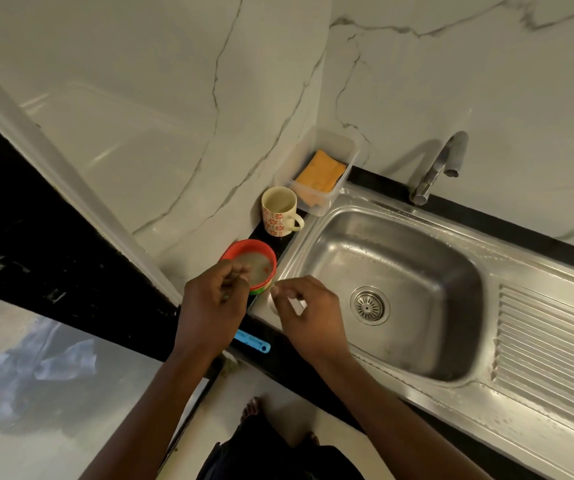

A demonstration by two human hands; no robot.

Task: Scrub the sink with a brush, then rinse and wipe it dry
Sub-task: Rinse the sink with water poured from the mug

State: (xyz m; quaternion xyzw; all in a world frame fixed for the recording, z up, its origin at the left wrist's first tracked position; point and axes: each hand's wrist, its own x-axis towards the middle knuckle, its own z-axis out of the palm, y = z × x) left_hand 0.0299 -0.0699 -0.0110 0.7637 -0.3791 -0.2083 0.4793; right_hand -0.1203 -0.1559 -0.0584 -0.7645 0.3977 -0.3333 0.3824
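Sink basin (400, 244), right of right fingers (292, 284): brushed stainless steel, dull sheen, wet beading. Drainboard (548, 341) farther right: same metal, ribbed. Faucet (441, 164): polished metal. Tub (244, 244) just beyond left fingers (216, 275): smooth red plastic. Mug (277, 216) past it: glazed ceramic, shiny. Container (320, 207): translucent frosted plastic, with a matt orange sponge (320, 171) inside. Countertop (486, 216): glossy black. Wall (452, 81): polished, marble-look.

Home kitchen, sink corner. Stainless-steel sink (344, 237) w/ ribbed drainboard (548, 341), set in black countertop (493, 213); curved tap (441, 164) at the back. Marble-look wall panels (140, 98). Household bits beside the basin: floral mug (277, 216), orange sponge (320, 173) in clear plastic tub (348, 147), red round container (261, 247).
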